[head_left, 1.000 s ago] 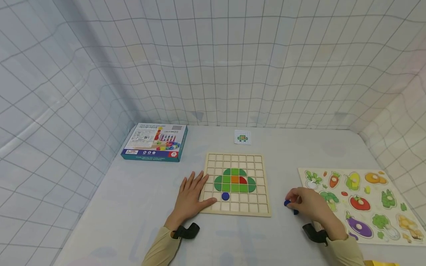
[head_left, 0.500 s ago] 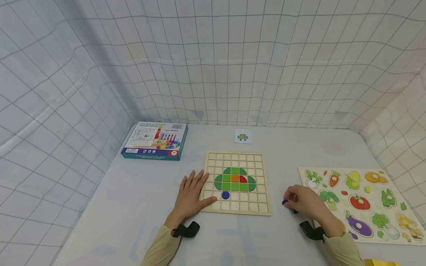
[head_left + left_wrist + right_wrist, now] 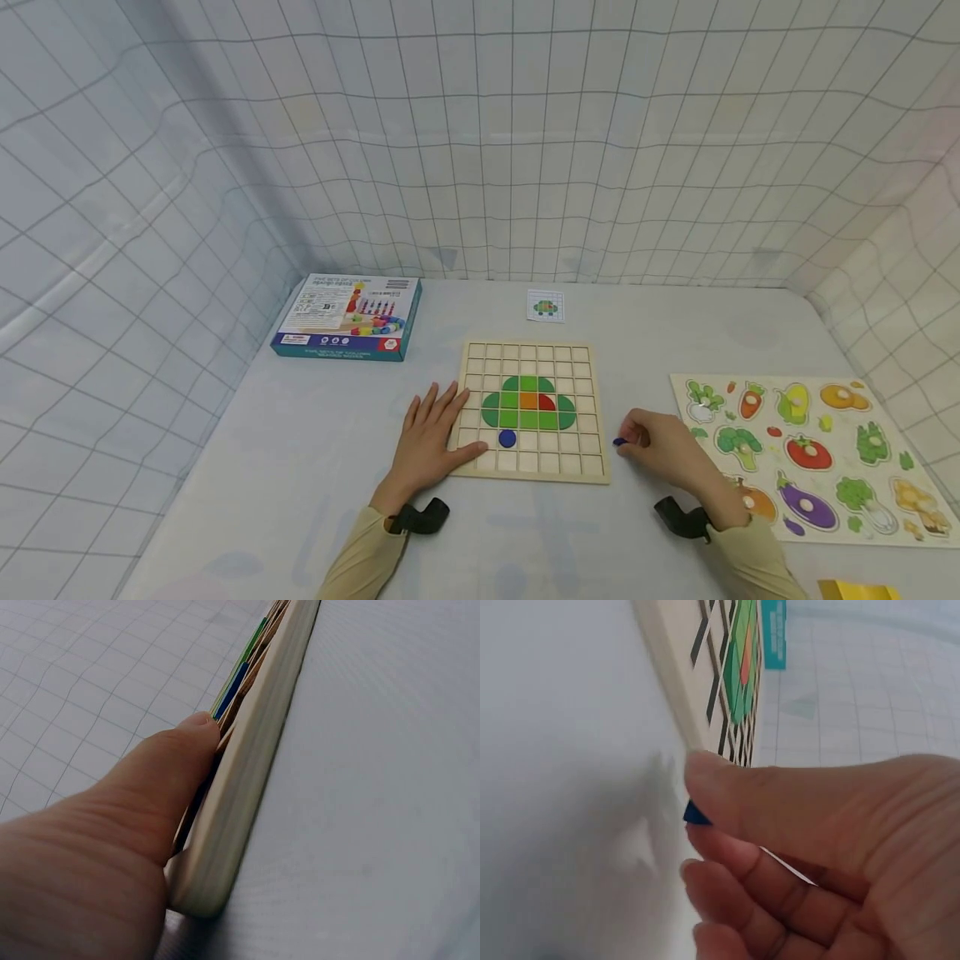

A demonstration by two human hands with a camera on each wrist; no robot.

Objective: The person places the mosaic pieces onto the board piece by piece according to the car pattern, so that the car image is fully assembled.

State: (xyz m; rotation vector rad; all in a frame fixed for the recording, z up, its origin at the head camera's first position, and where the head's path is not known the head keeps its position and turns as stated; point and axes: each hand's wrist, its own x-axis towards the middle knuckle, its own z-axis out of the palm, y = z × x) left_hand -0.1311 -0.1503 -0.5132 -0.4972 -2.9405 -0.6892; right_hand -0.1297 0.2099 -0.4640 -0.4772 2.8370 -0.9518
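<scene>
My left hand (image 3: pixel 427 446) lies with spread, straight fingers along the left edge of a wooden grid board (image 3: pixel 558 469), its thumb resting over the near-left squares. On the board, green, orange and red tiles (image 3: pixel 528 402) form a rounded shape. A blue disc (image 3: pixel 507 438) sits just below them. To the right of the board, my right hand (image 3: pixel 663 450) pinches a small blue piece (image 3: pixel 696 814) between thumb and index finger, just above the table. Only a corner of that piece shows in the right wrist view; the fingers cover the rest.
A small pattern card (image 3: pixel 545 306) lies behind the board. At the back left is a teal-sided box (image 3: pixel 348 317). A vegetable puzzle board (image 3: pixel 761 429) lies right of my right hand, and a yellow object (image 3: pixel 855 590) shows at the bottom right edge.
My right hand has moved left toward the board with the blue piece in its fingers. A second bit of blue below those fingers no longer shows. The left hand stays put.
</scene>
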